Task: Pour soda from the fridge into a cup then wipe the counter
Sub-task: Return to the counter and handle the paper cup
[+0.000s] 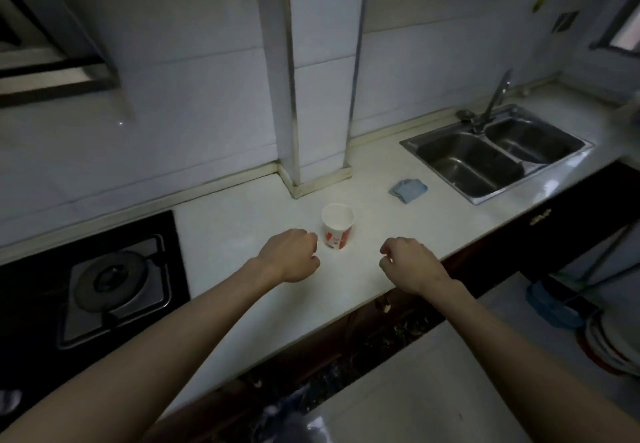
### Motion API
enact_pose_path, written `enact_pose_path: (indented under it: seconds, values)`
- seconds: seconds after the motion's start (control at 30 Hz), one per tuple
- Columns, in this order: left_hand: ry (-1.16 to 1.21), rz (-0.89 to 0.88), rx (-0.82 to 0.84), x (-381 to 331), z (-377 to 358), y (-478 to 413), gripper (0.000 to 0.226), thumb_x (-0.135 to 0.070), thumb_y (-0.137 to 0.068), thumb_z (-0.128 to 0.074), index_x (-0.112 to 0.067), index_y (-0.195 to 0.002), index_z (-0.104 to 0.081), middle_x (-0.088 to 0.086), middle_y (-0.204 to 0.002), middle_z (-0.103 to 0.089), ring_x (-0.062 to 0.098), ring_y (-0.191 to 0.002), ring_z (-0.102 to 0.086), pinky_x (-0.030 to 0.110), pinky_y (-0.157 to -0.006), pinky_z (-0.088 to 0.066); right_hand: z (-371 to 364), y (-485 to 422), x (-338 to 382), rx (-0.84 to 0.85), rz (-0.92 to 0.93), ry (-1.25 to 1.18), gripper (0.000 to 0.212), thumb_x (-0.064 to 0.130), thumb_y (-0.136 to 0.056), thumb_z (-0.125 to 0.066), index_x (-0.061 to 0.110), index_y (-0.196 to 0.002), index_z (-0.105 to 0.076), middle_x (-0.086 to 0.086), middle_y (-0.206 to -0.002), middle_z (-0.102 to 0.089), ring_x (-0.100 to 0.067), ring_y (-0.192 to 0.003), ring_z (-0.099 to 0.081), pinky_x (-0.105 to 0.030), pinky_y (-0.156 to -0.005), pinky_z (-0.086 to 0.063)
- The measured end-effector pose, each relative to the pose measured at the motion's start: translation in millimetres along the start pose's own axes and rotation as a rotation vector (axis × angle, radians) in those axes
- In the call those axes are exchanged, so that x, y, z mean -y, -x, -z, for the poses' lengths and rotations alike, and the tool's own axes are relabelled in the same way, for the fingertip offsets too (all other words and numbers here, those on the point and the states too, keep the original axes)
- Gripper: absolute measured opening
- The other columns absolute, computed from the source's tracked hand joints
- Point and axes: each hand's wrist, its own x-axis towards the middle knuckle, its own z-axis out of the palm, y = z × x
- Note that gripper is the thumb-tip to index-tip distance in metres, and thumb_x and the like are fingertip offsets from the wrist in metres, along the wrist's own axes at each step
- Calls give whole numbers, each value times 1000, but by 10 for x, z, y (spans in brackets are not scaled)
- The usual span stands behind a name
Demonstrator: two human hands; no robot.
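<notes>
cup (337, 226) upright on counter (242, 228) | just beside left hand (291, 255) fingers (311, 239) | right hand (410, 264) apart | both curled, empty

A paper cup (337, 226), white with red print, stood upright on the pale surface (242, 221). The left hand (289, 255) hovered just left of it, back upward, fingers (312, 237) curled under and holding nothing. The right hand (410, 264) hovered to the cup's right, a little apart, also curled and holding nothing. Beyond the cup a folded blue cloth (408, 189) lay near a steel double sink (460, 162) with its tap (495, 99). A gas burner (110, 280) sat at the far left.
</notes>
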Motion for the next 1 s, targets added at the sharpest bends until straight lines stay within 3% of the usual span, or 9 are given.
enact_pose_path:
  seconds: [0.37, 0.47, 0.7, 0.83, 1.0]
  values:
    - [85, 97, 90, 414, -289, -996, 33, -33, -96, -46, -11, -118, -56, 10, -118, -58, 25, -105, -56, 35, -85, -47, -79, -1248, 81, 124, 152, 137, 31, 28, -96, -48, 10, -118, -60, -7, -116, -62, -24, -104, -58, -33, -86, -47]
    - [134, 129, 119, 472, -374, -1249, 35, -33, -96, -47, -12, -123, -52, 11, -125, -56, 27, -112, -54, 36, -89, -45, -106, -1529, 100, 146, 166, 110, 44, 33, -94, -54, 13, -133, -49, -6, -130, -54, -24, -115, -55, -35, -91, -47]
    - [287, 231, 159, 402, -635, -1585, 44, -25, -95, -48, -6, -134, -44, 15, -134, -52, 30, -119, -52, 40, -95, -47, -430, -1992, 68, 333, 258, 63, 112, 45, -73, -81, 13, -153, -9, -10, -153, -19, -33, -134, -33, -49, -102, -44]
    - [352, 301, 183, 316, -773, -1700, 42, -21, -94, -49, -4, -132, -45, 17, -130, -54, 33, -115, -55, 40, -91, -47, -594, -2204, -12, 415, 353, 74, 120, 44, -70, -84, 12, -153, -4, -10, -154, -16, -33, -135, -31, -49, -102, -44]
    - [510, 460, 135, 83, -871, -1744, 36, -18, -92, -51, -3, -124, -46, 17, -121, -58, 34, -104, -59, 37, -79, -46, -646, -2429, -102, 440, 519, 95, 110, 35, -75, -81, 11, -153, -8, -10, -149, -26, -30, -132, -36, -43, -97, -46]
